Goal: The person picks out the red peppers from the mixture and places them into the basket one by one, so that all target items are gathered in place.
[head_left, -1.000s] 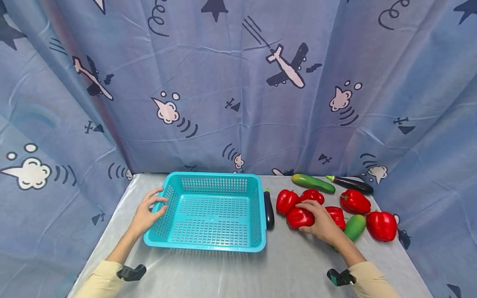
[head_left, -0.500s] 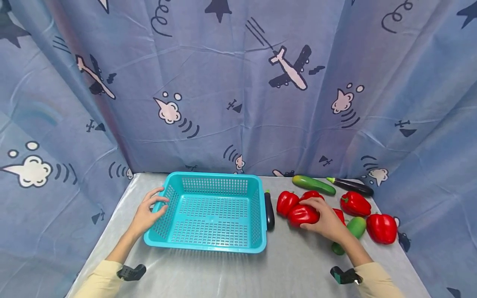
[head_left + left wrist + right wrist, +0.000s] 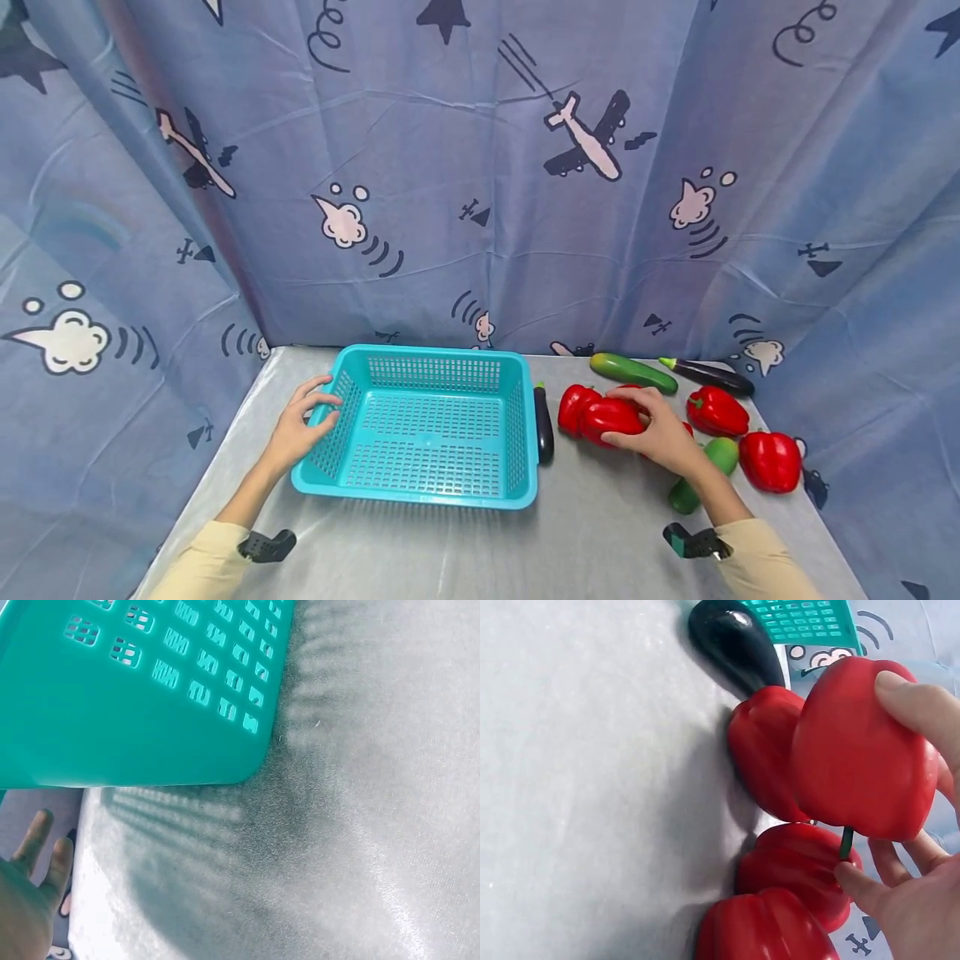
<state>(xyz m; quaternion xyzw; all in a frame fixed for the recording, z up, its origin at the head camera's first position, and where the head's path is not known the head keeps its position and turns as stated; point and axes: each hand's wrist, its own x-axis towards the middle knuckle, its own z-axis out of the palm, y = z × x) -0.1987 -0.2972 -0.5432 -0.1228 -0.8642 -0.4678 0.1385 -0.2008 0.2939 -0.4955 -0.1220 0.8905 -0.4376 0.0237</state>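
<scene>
My right hand grips a red bell pepper between thumb and fingers. The right wrist view shows that pepper raised off the table, its green stem pointing down, with other red peppers behind and below it. Another red pepper stands just left of the held one. At the left side of the turquoise basket, my left hand has its fingers spread loosely over the rim, holding nothing; whether it touches the rim is unclear. The basket's inside shows no objects.
One eggplant lies against the basket's right side. A zucchini and another eggplant lie at the back. Two red peppers and a green vegetable are on the right. A patterned curtain hangs behind.
My right hand has lifted the red pepper from among the others and moved it slightly up and right. The left hand has stayed at the basket's rim.
</scene>
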